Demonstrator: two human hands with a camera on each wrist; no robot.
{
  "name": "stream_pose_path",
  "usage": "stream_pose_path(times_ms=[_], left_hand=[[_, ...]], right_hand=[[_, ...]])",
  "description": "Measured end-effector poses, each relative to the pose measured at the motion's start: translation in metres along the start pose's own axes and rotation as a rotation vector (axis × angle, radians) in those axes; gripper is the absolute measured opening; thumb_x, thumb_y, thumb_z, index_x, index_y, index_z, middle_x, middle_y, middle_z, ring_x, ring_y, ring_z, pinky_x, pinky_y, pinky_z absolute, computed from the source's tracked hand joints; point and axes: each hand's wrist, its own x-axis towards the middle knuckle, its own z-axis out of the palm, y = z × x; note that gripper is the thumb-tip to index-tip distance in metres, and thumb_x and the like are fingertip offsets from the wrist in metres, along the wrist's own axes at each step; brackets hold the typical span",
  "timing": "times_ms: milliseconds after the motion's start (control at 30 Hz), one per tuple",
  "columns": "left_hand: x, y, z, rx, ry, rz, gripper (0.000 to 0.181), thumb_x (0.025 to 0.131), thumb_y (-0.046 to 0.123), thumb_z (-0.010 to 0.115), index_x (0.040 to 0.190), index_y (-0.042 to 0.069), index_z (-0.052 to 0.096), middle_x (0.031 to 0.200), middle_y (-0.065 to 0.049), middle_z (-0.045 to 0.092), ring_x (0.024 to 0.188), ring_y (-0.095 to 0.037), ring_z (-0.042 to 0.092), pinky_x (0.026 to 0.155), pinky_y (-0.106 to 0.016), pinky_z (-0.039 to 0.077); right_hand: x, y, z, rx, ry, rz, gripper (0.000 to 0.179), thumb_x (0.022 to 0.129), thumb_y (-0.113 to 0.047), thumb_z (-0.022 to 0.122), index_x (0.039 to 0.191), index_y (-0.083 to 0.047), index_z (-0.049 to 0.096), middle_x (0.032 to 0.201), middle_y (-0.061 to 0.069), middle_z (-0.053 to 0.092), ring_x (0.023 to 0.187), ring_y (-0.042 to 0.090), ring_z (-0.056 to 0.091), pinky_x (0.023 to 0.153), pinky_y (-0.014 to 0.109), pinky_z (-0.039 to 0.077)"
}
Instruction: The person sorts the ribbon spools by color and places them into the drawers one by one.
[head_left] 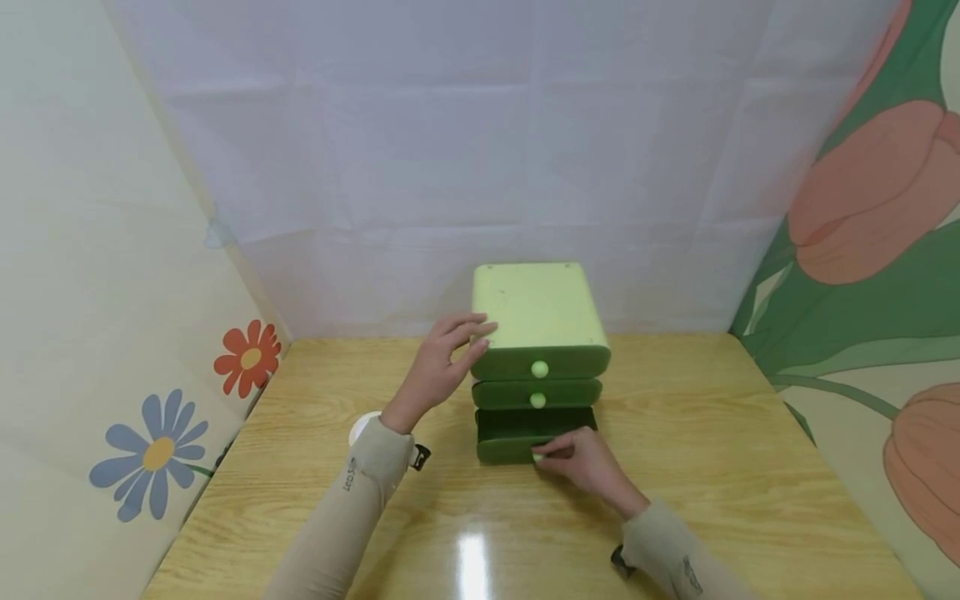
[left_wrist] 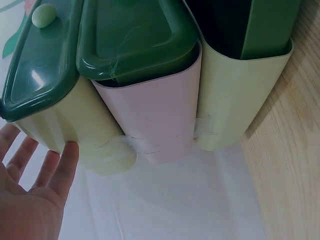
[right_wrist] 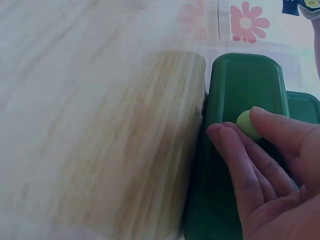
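Note:
A small desktop drawer cabinet (head_left: 536,304) with a pale green top and dark green drawer fronts stands on the table. My left hand (head_left: 442,358) rests against its upper left edge, fingers extended. Low at the front, my right hand (head_left: 588,467) pinches the light green round knob (right_wrist: 245,124) of the bottom drawer (head_left: 502,452), which is pulled out and shows its dark inside. The middle drawer (left_wrist: 140,37) sticks out slightly from its pink section (left_wrist: 150,110). The top drawer (head_left: 498,364) sits flush.
A white round object (head_left: 360,427) lies on the wooden table (head_left: 675,433), partly hidden behind my left forearm. A white cloth backdrop (head_left: 420,167) hangs behind the cabinet. Panels with printed flowers stand at the left and right.

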Motion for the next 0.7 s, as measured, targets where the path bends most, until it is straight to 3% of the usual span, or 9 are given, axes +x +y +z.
stream_pose_path(times_ms=[700], left_hand=[[0.0, -0.001, 0.0, 0.017, 0.003, 0.015, 0.037, 0.108, 0.036, 0.057, 0.141, 0.02, 0.065, 0.15, -0.003, 0.056, 0.143, -0.026, 0.046, 0.115, -0.052, 0.043]], right_hand=[[-0.022, -0.004, 0.006, 0.024, -0.013, 0.03, 0.012, 0.085, -0.013, 0.084, 0.097, -0.014, 0.083, 0.098, 0.006, 0.081, 0.085, 0.013, 0.074, 0.071, 0.018, 0.059]])
